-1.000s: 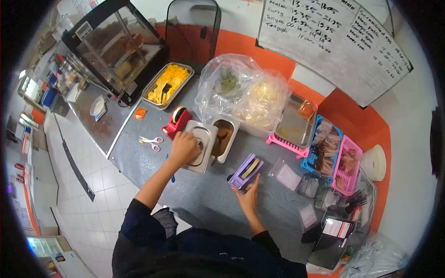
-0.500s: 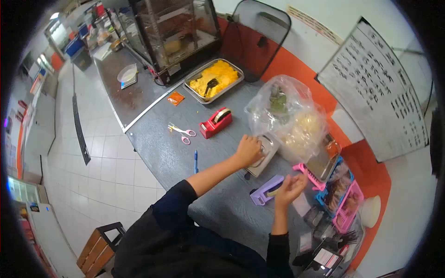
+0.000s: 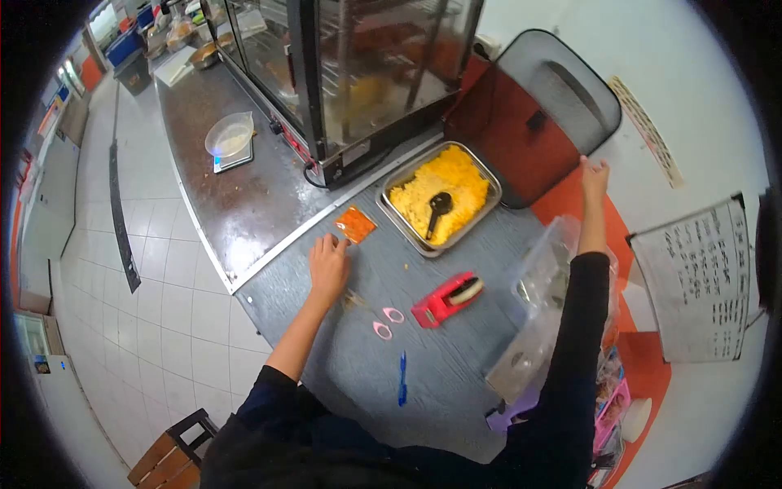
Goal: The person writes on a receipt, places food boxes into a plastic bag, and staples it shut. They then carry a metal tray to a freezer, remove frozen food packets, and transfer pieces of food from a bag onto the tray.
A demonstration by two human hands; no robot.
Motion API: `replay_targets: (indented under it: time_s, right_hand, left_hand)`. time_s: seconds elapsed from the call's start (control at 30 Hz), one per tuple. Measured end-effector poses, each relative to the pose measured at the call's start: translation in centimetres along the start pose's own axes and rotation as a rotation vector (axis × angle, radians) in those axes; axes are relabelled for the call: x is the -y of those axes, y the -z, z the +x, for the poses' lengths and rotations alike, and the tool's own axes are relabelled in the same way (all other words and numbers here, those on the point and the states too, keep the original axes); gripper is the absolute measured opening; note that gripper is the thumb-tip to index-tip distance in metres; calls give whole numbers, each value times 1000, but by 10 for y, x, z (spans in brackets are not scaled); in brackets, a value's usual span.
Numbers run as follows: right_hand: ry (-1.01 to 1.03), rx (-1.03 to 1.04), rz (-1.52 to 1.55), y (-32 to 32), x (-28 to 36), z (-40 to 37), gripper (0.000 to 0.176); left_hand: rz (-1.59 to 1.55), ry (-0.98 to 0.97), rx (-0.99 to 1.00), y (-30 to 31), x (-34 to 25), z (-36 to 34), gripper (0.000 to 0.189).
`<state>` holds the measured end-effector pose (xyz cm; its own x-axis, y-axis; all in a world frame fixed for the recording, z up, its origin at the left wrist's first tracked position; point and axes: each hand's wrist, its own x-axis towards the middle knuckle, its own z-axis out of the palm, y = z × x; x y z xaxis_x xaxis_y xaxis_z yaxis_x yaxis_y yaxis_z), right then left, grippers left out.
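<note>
My left hand [image 3: 329, 269] rests low over the grey table, fingers loosely bent and apart, with nothing seen in them. Its fingertips are beside a small orange packet [image 3: 355, 225], and pink-handled scissors [image 3: 383, 324] lie just below the hand. My right hand [image 3: 595, 179] is stretched out to the far right, its bent fingers at the lower right edge of a black-framed mesh cover [image 3: 562, 106] that leans on the wall. Between the hands stands a metal tray [image 3: 423, 247] of yellow food, with a black scoop [image 3: 438, 210] lying in it.
A red tape dispenser [image 3: 448, 300] and a blue pen [image 3: 402, 379] lie nearer me. Clear plastic bags [image 3: 542, 277], a metal lid [image 3: 517, 363] and a purple dispenser [image 3: 513, 414] are under my right arm. A glass display cabinet [image 3: 326, 90] stands behind the tray; a whiteboard [image 3: 692, 285] hangs right.
My left hand has left the metal lid and moved to the orange packet. My right hand has gone from above the purple dispenser to the mesh cover's edge. The view has shifted.
</note>
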<state>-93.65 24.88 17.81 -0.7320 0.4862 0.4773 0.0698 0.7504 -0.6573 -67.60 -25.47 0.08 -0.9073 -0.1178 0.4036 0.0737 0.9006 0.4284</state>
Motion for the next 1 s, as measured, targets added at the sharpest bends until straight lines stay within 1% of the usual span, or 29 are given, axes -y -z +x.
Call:
replay_targets:
  time_s: [0.03,0.07,0.1,0.13,0.17,0.2,0.23,0.27,0.33,0.37,0.4,0.43,0.47,0.53,0.57,0.6,0.63,0.67,0.7,0.73,0.77,0.8,0.83,0.87,0.9,0.93,0.97,1.0]
  right_hand:
    - [-67,-42,-75,-11,4,11,82]
    - [-78,-68,-113,-37,-26,43,84]
    - [-135,-28,-155,-45,-24,54,83]
    - [-193,12,-197,-50,-14,58,82]
    - [-193,19,-197,-55,-5,59,82]
    - [-226,-132,-254,-57,10,56,78]
    - [-258,-289,-306,-59,26,53,75]
    - [-256,-293,-298,-59,43,50,75]
    - [-429,-520,-504,-61,64,48,68]
    - [-430,-529,-498,-64,55,59,68]
    - [-397,-419,-400,-65,24,79,64]
    - [-361,-310,-305,-66,7,93,59]
    - [-363,-324,-304,-64,4,95,59]
    - [-216,-239,-427,-51,3,83,52]
    - [-185,-286,-380,-51,6,71,46]
    - [27,-229,-258,-49,-20,72,38]
    - [35,-171,-23,-50,-38,67,32]
    - [154,-318,-177,-43,-8,28,30]
    - [195,-352,-26,-36,7,-1,30]
    - [170,-338,-155,-19,43,-37,29]
    - [202,-396,-176,-12,69,-72,26]
    - [277,-381,-50,-5,86,-101,27]
    - [282,-352,9,-3,89,-122,31]
    - [210,-314,74,3,110,-149,34]
    - [107,-209,-115,5,94,-168,37]
    - [192,-271,-18,6,100,-191,37]
    - [280,-332,82,4,109,-214,37]
    - [252,-251,64,8,108,-231,36]
  left_hand:
    - [8,-68,46,-2,14,10,26]
    - [18,-138,93,-4,27,19,29]
    - [33,-205,127,-9,37,24,28]
    - [36,-198,131,-11,45,29,28]
    - [2,-303,140,-14,51,33,26]
    - [-32,-409,146,-17,55,36,24]
    - [-16,-439,144,-18,57,40,20]
    - [-13,-442,136,-20,59,42,20]
    - [-24,-544,177,-25,63,47,17]
    - [-3,-584,189,-27,64,48,19]
    - [-3,-595,182,-30,66,49,19]
    - [12,-621,183,-34,67,50,20]
    - [24,-647,186,-38,67,49,20]
    - [24,-651,235,-40,65,46,18]
    - [-63,-564,202,-38,63,42,15]
    - [-152,-476,170,-33,58,40,13]
    - [-174,-496,186,-22,52,37,13]
    - [-234,-354,130,-5,45,37,12]
    - [-291,-213,75,13,38,41,11]
    - [-310,-240,87,32,33,49,11]
    - [-412,-157,133,52,29,55,12]
    - [-510,-70,186,70,26,59,13]
    - [-521,-96,216,84,24,66,13]
    - [-860,-27,358,96,23,76,14]
    - [-1189,62,505,106,22,88,17]
    - [-1326,46,642,115,20,103,21]
    - [-1379,-20,688,117,13,116,25]
    - [-1491,-93,765,123,4,132,26]
